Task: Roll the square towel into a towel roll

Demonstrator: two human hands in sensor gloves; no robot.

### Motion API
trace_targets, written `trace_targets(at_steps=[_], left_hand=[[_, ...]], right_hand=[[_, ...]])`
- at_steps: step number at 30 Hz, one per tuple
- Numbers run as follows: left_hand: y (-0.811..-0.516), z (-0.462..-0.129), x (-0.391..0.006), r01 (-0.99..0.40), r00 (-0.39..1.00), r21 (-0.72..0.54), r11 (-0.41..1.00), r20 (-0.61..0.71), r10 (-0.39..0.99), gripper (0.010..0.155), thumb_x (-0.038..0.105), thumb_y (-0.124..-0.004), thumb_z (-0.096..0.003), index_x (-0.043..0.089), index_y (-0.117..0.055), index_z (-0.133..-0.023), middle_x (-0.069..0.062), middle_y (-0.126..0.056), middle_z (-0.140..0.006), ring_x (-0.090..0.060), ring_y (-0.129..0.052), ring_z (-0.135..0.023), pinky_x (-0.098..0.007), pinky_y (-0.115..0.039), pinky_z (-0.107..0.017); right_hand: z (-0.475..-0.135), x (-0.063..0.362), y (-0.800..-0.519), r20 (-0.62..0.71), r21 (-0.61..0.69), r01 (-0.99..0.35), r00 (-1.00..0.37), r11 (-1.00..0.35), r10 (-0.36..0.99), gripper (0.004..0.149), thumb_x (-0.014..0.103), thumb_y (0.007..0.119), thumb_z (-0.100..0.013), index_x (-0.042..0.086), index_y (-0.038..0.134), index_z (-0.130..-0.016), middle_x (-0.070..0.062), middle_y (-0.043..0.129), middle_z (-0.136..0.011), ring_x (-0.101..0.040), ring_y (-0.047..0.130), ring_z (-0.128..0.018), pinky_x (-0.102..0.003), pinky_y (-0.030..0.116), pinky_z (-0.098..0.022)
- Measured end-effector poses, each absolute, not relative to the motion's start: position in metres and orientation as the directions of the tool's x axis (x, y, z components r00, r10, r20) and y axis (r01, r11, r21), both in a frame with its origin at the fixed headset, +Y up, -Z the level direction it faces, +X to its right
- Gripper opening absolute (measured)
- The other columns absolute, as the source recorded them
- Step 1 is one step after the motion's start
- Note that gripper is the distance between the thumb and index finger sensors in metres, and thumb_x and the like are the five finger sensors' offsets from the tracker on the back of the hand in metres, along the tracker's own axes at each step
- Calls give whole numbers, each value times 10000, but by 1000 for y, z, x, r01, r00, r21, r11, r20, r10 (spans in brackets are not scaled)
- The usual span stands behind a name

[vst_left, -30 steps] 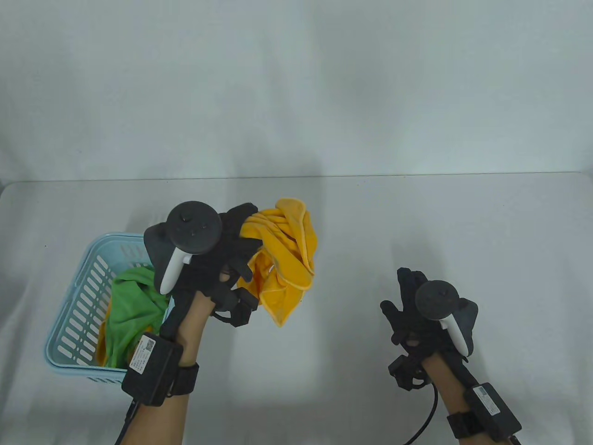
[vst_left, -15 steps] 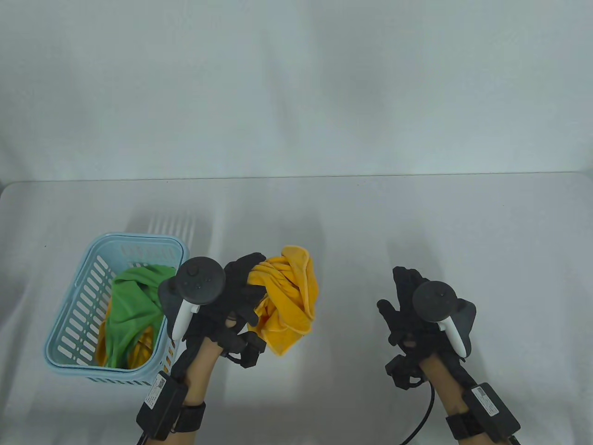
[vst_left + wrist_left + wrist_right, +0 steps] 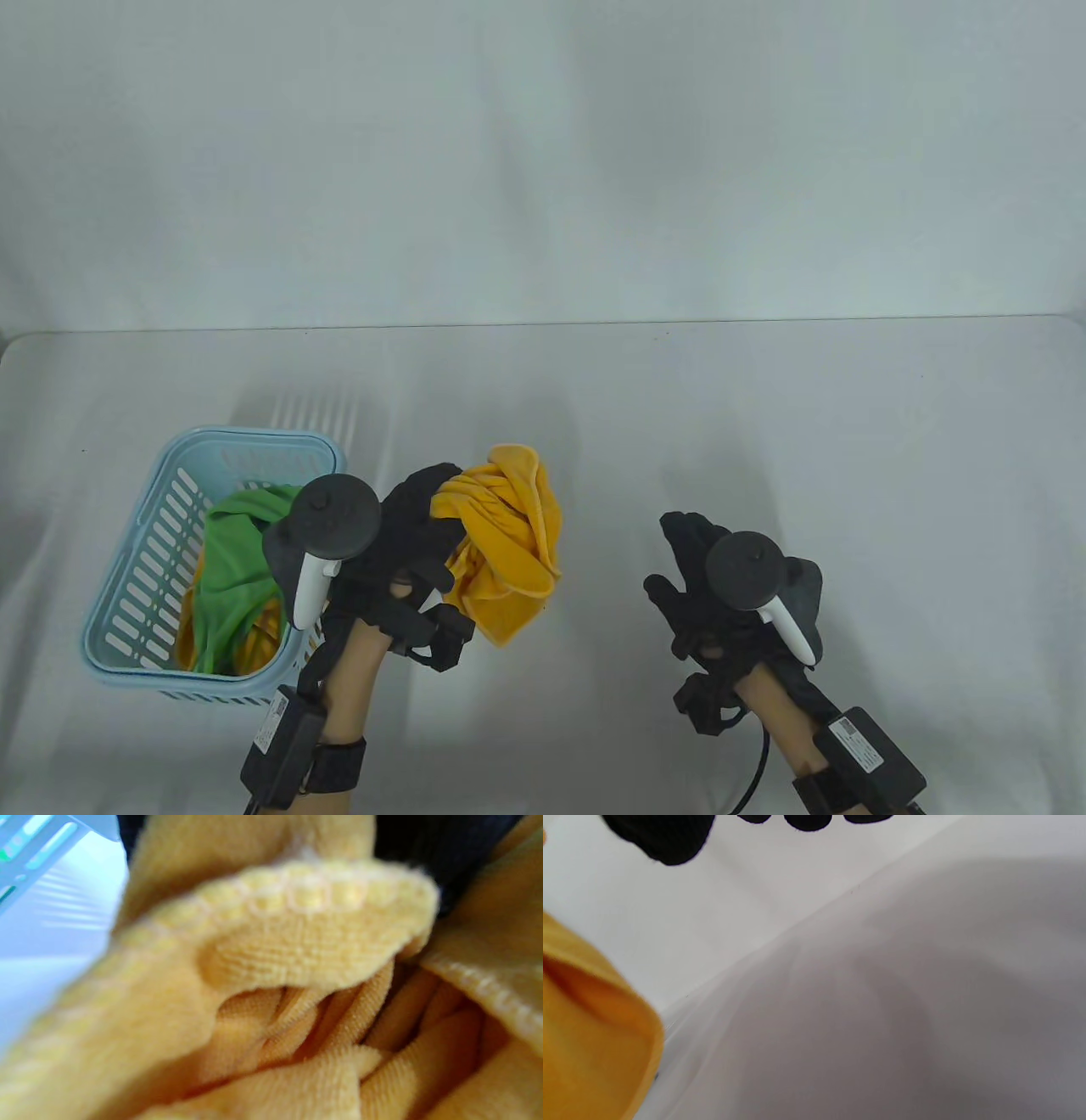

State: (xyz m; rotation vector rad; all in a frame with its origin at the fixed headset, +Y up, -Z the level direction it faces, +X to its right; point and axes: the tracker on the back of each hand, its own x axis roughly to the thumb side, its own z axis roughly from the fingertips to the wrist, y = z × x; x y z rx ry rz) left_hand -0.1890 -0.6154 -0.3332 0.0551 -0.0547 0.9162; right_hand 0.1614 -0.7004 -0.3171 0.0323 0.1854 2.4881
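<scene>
The right hand point(image 3: 721, 586) is held over the desk point(image 3: 848, 441), fingers point(image 3: 683, 531) spread and empty. A crumpled yellow towel point(image 3: 509, 543) (bunched, unrolled) is gripped by the left hand point(image 3: 407, 543), fingers curled into it. Beside it, 1 blue basket point(image 3: 136, 611) is seen holding a green cloth point(image 3: 233, 560).

Left hand point(image 3: 407, 543) fingers curled tight; right hand point(image 3: 708, 586) fingers spread, empty.
</scene>
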Motion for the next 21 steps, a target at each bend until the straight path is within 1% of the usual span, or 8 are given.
trace_targets(at_steps=[2,6,7,9,10,14,17,21], left_hand=[[-612,-332,-187,-811,585,34,584,87,806,592,443,-850,-370,259,-739,-922,-12,-872,-793,-101,-1028,-448,-411,-863,-521],[-603,-329,-180,-861,507,48,506,136,851,594,449,-843,-375,266,-728,-928,-3,-865,-801,-92,-1025,-457,-404,-862,-528],[-601,-328,-177,-875,484,47,482,141,864,594,450,-842,-376,266,-726,-929,-3,-863,-802,-92,-1025,-458,-404,-862,-530],[-599,-328,-171,-891,453,35,453,155,878,594,451,-839,-379,267,-722,-931,0,-861,-805,-90,-1024,-461,-404,-860,-532],[-597,-328,-168,-897,439,23,441,163,884,594,453,-838,-380,269,-719,-932,1,-859,-806,-87,-1023,-463,-402,-861,-533],[-594,-325,-158,-916,397,18,400,177,901,595,460,-832,-384,271,-713,-935,7,-855,-810,-78,-1022,-467,-394,-863,-536],[-593,-323,-150,-931,356,-19,366,183,916,593,461,-829,-388,272,-710,-937,8,-852,-813,-75,-1020,-471,-394,-862,-539],[-593,-319,-145,-946,305,-52,319,184,934,594,464,-825,-392,272,-702,-941,10,-847,-818,-74,-1019,-475,-392,-860,-542]], right_hand=[[-317,156,-704,-38,198,-630,-770,-751,637,742,543,731,-350,366,387,-983,71,468,-1085,-324,510,-1040,-588,501,-717],[-317,142,-717,-93,346,-701,-687,-623,721,760,536,771,-336,333,424,-981,51,536,-1059,-316,615,-991,-558,583,-682],[-316,138,-721,-117,388,-724,-652,-570,749,766,537,779,-334,326,427,-981,44,541,-1057,-318,624,-982,-550,595,-675],[-316,134,-725,-143,428,-744,-616,-513,775,782,543,789,-326,319,427,-983,39,547,-1053,-318,641,-970,-542,608,-666],[-315,132,-729,-170,459,-759,-585,-461,793,791,546,790,-326,313,421,-985,37,543,-1053,-316,644,-965,-538,612,-663],[-314,128,-740,-261,512,-805,-479,-301,838,789,551,790,-323,300,438,-983,20,568,-1039,-315,676,-941,-526,634,-647],[-313,126,-748,-370,527,-844,-332,-98,868,765,540,790,-332,304,456,-979,22,586,-1030,-314,690,-931,-525,637,-644],[-313,127,-753,-457,487,-869,-173,83,872,678,509,796,-344,325,531,-940,40,644,-987,-296,721,-907,-516,645,-642]])
